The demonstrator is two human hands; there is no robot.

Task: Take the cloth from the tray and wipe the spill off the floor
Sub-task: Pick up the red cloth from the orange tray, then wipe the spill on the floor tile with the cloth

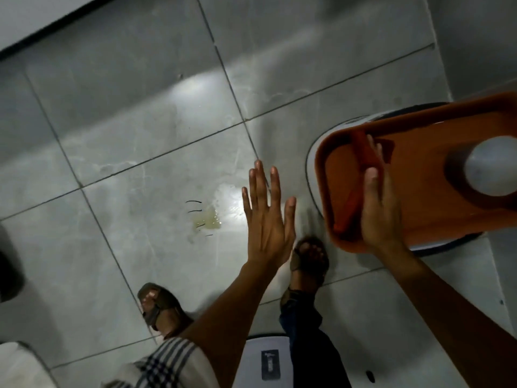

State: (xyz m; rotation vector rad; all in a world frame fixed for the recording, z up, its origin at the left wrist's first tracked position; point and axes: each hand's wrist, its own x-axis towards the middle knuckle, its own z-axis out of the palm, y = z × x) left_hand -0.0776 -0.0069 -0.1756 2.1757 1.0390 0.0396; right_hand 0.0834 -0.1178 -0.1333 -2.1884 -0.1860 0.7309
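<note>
I observe my right hand (379,208) grasping a folded orange-red cloth (354,189) inside the orange plastic tray (436,127). My left hand (267,219) is spread, empty, above the grey tiled floor (126,121), beside the yellowish spill (208,219).

A single head view looks steeply down from standing height at the tiled floor (140,113), close over both outstretched forearms, with the tray (419,208) at right edge.
</note>
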